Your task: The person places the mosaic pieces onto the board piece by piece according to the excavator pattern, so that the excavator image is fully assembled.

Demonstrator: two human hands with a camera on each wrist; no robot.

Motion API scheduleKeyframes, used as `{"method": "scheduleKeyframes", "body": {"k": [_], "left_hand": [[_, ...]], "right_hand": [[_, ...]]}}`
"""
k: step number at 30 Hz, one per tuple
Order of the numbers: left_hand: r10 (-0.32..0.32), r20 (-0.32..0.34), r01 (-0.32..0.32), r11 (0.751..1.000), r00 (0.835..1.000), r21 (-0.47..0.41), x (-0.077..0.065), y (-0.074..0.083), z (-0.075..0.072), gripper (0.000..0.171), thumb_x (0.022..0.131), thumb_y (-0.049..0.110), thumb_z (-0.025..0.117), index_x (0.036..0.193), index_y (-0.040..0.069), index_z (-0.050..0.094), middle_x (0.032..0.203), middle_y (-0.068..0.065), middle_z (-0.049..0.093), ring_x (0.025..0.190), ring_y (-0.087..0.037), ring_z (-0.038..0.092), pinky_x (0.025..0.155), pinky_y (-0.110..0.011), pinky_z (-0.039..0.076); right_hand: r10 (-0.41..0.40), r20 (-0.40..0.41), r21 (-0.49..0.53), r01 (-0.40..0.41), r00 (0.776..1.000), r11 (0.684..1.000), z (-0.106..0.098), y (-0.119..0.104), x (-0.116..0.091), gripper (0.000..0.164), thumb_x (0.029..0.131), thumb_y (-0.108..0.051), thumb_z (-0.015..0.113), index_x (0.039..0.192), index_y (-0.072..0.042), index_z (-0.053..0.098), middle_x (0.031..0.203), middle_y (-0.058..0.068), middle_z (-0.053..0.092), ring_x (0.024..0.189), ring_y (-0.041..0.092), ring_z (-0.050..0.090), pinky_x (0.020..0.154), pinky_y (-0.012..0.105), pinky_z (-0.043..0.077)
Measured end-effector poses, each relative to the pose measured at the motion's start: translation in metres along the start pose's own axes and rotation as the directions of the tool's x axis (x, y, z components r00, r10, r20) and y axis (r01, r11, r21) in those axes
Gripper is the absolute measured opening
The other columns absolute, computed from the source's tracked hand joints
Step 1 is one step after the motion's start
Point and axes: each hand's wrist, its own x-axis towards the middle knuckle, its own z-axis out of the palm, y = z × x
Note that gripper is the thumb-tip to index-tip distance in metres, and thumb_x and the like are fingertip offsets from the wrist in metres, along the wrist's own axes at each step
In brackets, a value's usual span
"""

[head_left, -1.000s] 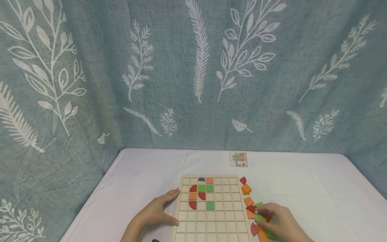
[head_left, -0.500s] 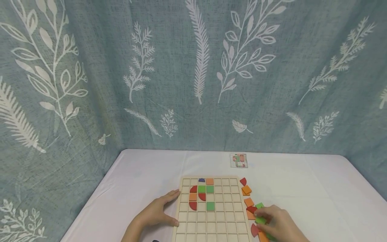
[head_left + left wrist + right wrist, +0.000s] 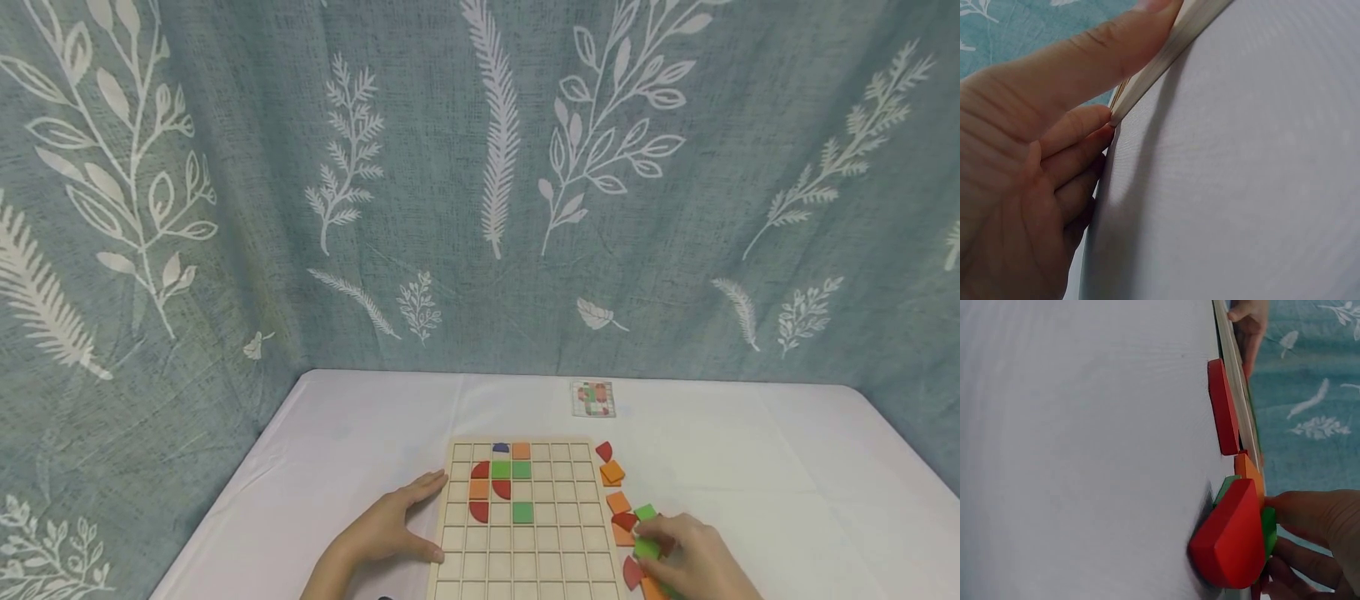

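Note:
A light wooden grid board (image 3: 551, 537) lies on the white table. My left hand (image 3: 390, 525) rests against its left edge, thumb and fingertips touching the frame, as the left wrist view also shows. My right hand (image 3: 693, 554) is over the loose pieces beside the board's right edge. Its thumb and fingers pinch a green square tile (image 3: 647, 547), seen between them in the right wrist view too. A red rounded piece (image 3: 1229, 537) lies close by there, partly covering the green. The palm hides some pieces in the head view.
Set in the board are red quarter-rounds (image 3: 478, 512), green squares (image 3: 522, 512), orange squares (image 3: 478, 489) and a blue half-round (image 3: 501, 448). Orange tiles (image 3: 618, 502) and red pieces (image 3: 604, 451) lie along its right side. A patterned card (image 3: 593, 399) lies behind it.
My right hand has shifted slightly left and its fingers have drawn closer about the green tile. The left hand stays at the board's edge.

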Motion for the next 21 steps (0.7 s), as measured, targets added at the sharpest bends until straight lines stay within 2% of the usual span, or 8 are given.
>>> {"method": "scheduleKeyframes", "body": {"k": [5,10,13,16,21], "left_hand": [[-0.003,-0.005,0.003,1.0,1.0,-0.01,-0.001,0.001,0.0,0.099,0.055,0.037,0.084,0.139,0.007,0.04,0.147,-0.015,0.033,0.135,-0.041,0.024,0.106,-0.061,0.021],[-0.005,-0.01,0.004,1.0,1.0,-0.013,-0.002,0.001,0.0,0.099,0.055,0.038,0.084,0.139,0.007,0.04,0.147,-0.013,0.033,0.135,-0.04,0.024,0.107,-0.06,0.021],[-0.005,-0.007,0.005,1.0,1.0,-0.014,-0.002,0.0,0.0,0.1,0.056,0.039,0.084,0.14,0.008,0.04,0.147,-0.013,0.033,0.136,-0.039,0.024,0.107,-0.06,0.021],[-0.005,-0.005,0.005,1.0,1.0,-0.009,-0.002,-0.001,0.0,0.1,0.056,0.039,0.084,0.14,0.008,0.039,0.148,-0.013,0.033,0.136,-0.039,0.023,0.107,-0.06,0.021],[-0.005,-0.007,0.005,1.0,1.0,0.001,-0.001,-0.001,0.0,0.1,0.056,0.039,0.084,0.14,0.008,0.04,0.147,-0.013,0.033,0.136,-0.039,0.024,0.107,-0.06,0.021]], "right_hand": [[-0.043,-0.018,0.045,0.044,0.999,0.998,0.0,-0.001,-0.002,0.027,0.073,-0.022,0.077,0.097,-0.013,0.068,0.083,-0.01,0.061,0.067,-0.001,0.046,0.058,0.016,0.045],[0.077,-0.008,0.203,-0.074,0.997,0.976,-0.008,-0.004,-0.002,0.033,0.072,-0.028,0.077,0.1,-0.013,0.068,0.092,-0.005,0.065,0.077,0.008,0.055,0.072,0.028,0.055],[0.097,-0.025,0.27,-0.086,0.995,0.959,-0.016,-0.005,-0.001,0.034,0.073,-0.028,0.077,0.101,-0.012,0.068,0.098,0.0,0.067,0.086,0.016,0.061,0.078,0.032,0.056],[0.06,-0.044,0.267,-0.046,0.997,0.963,-0.023,-0.005,0.002,0.032,0.074,-0.024,0.076,0.102,-0.011,0.067,0.101,0.001,0.068,0.093,0.017,0.064,0.079,0.029,0.055],[0.027,-0.051,0.247,-0.014,0.998,0.969,-0.025,-0.005,0.008,0.034,0.074,-0.024,0.076,0.104,-0.011,0.067,0.101,0.001,0.068,0.091,0.014,0.064,0.078,0.028,0.056]]}}
